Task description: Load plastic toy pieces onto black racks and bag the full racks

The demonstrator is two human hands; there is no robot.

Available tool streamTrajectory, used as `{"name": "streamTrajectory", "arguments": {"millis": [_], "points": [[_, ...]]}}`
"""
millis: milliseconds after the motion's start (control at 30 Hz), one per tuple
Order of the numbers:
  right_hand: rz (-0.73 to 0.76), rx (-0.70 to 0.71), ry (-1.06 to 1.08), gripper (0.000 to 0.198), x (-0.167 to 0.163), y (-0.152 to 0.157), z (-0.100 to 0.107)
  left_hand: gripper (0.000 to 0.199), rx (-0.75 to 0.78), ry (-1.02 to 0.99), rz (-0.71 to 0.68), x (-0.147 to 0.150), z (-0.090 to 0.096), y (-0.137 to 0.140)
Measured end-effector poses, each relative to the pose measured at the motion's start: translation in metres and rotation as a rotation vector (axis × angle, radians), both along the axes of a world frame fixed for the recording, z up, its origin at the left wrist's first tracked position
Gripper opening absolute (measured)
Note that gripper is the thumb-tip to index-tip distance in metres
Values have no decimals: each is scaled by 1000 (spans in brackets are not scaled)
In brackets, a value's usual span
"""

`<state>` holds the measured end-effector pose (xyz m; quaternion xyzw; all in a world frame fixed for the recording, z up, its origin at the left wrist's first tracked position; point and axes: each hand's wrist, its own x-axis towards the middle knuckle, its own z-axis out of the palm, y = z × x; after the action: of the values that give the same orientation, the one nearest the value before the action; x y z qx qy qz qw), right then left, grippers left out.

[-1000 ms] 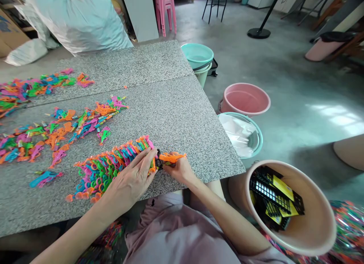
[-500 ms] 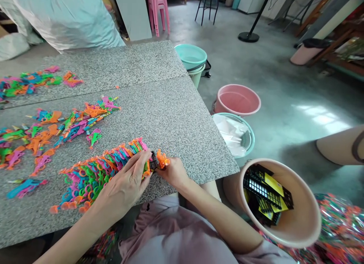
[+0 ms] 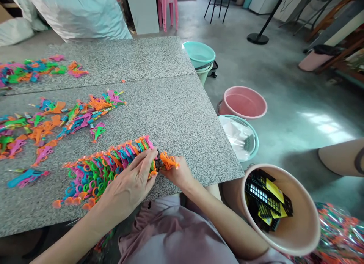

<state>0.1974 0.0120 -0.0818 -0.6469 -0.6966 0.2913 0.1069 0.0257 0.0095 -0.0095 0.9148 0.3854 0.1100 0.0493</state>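
A long row of colourful plastic toy guns [image 3: 99, 173] with orange suction-cup tips stands packed side by side on the table near its front edge. My left hand [image 3: 133, 176] lies over the right end of this row, its fingers closed around the last toys. A bit of black plastic grid frame [image 3: 158, 163] shows just beyond the fingertips. At that end my right hand [image 3: 179, 173] grips an orange toy gun [image 3: 168, 161] beside the grid. My right fingertips are partly hidden behind the orange toy.
Loose toy guns [image 3: 76, 118] lie in heaps across the left of the speckled table [image 3: 170, 104]. To the right, a beige bucket [image 3: 308, 218] holds black grid frames [image 3: 263, 192] and yellow cards. Pink [image 3: 244, 101] and green tubs [image 3: 200, 53] stand on the floor past the table edge.
The view has shifted a little, moving the table scene slightly rightward. The orange toy in my right hand has turned and shows more fully. My left hand keeps its hold on the row.
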Motion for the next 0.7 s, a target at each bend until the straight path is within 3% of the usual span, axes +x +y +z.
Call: {"name": "streamTrajectory", "arguments": {"millis": [200, 400, 500, 567, 633, 700], "points": [[75, 22, -53, 21, -9, 8, 11, 55, 64, 50, -41, 4, 0, 8], [127, 79, -68, 21, -19, 8, 6, 43, -77, -28, 19, 14, -9, 2], [119, 87, -4, 23, -17, 5, 3, 44, -54, -33, 8, 11, 6, -4], [110, 22, 154, 27, -6, 1, -1, 49, -99, -74, -15, -5, 25, 4], [64, -68, 347, 35, 10, -2, -7, 59, -192, -169, 73, -37, 42, 29], [-33, -100, 457, 35, 27, -2, -14, 54, -191, -280, 429, -76, 48, 70]]}}
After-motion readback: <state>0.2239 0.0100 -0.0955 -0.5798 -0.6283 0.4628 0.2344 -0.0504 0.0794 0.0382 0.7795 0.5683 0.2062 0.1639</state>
